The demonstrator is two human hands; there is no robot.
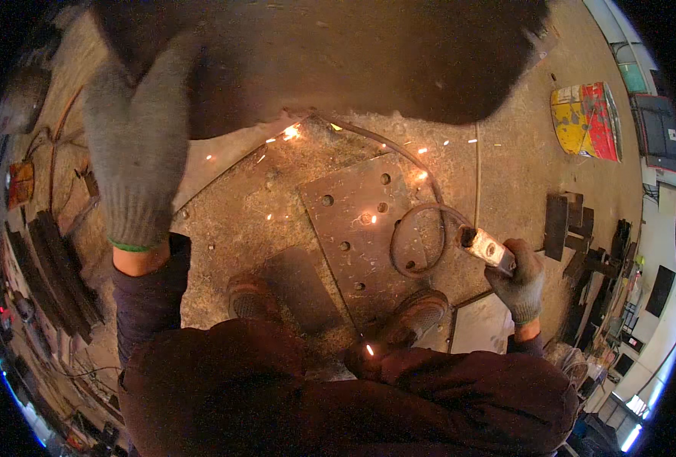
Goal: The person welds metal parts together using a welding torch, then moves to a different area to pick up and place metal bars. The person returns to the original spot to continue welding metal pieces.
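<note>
My left hand [136, 145], in a grey knit glove, is raised near the camera and grips the edge of a large dark shield [338, 53] that covers the top of the view. My right hand [522, 283], also gloved, is closed on a pale-handled tool [489, 247]. A dark cable [418, 240] loops from the tool over a rusty steel plate with holes [353, 221]. Bright sparks [291, 132] scatter just below the shield's edge. My two shoes [250, 297] stand on the metal floor plates.
Dark metal bars [49, 266] lie stacked at the left. A yellow and red container [585, 120] sits at the upper right. Dark metal offcuts [566, 221] lie at the right, and a pale sheet [479, 324] lies by my right shoe.
</note>
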